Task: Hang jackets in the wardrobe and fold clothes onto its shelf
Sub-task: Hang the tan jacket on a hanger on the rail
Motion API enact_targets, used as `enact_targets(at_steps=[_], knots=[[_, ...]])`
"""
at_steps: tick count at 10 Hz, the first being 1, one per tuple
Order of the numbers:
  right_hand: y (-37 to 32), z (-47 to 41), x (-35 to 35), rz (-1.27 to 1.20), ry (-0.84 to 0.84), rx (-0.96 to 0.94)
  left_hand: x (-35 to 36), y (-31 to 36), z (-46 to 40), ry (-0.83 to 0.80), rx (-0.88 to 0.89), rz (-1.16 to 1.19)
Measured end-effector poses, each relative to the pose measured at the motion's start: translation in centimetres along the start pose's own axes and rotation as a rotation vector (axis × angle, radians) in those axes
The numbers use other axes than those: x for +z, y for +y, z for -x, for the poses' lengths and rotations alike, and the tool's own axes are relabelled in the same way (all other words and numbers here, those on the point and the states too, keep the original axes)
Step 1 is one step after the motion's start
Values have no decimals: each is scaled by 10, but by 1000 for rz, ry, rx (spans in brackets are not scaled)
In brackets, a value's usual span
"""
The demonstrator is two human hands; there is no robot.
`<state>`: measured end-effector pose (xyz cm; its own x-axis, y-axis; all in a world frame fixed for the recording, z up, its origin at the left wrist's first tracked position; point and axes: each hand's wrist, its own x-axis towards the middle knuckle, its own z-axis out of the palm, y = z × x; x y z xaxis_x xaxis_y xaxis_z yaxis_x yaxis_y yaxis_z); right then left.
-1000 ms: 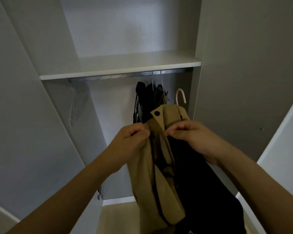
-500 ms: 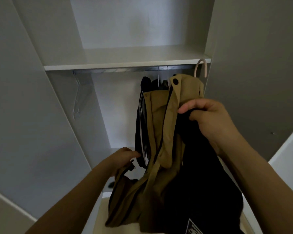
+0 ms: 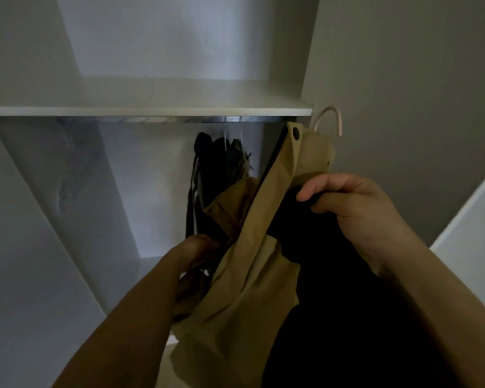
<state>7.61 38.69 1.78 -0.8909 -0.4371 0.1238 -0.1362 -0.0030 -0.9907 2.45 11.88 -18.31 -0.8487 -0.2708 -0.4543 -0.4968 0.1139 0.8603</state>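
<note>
A tan jacket [image 3: 252,261] with a black lining hangs from a pale pink hanger, whose hook [image 3: 332,117] rises just right of the shelf's end, below shelf level. My right hand [image 3: 356,211] grips the jacket's collar area high up, fingers curled round the dark lining. My left hand [image 3: 196,252] is lower, reaching into the tan fabric's left side; its fingers are partly hidden by cloth. The metal rail [image 3: 179,119] runs under the white shelf [image 3: 151,110].
Dark garments [image 3: 221,169] hang on the rail towards its right end. A clear hanger [image 3: 67,175] hangs at the rail's left. The wardrobe's grey side panel [image 3: 403,107] stands right of the jacket, a white door edge [image 3: 471,208] at far right.
My right hand raised the jacket and hanger from chest height towards the rail, then shifted it slightly right. My left hand let go of the collar and dropped to the jacket's lower left side.
</note>
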Motion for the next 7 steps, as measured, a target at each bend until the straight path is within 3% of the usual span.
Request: enact_targets(at_steps=[1, 3, 5, 7], knots=[[-1, 3, -13, -45, 46, 18, 5, 4, -7, 27, 54, 70], [-11, 2, -16, -99, -88, -9, 37, 57, -20, -133, 154, 127], [-18, 8, -32, -27, -119, -1, 67, 79, 12, -178, 283, -75], [-9, 16, -53, -165, -46, -21, 88, 88, 18, -327, 286, -250]])
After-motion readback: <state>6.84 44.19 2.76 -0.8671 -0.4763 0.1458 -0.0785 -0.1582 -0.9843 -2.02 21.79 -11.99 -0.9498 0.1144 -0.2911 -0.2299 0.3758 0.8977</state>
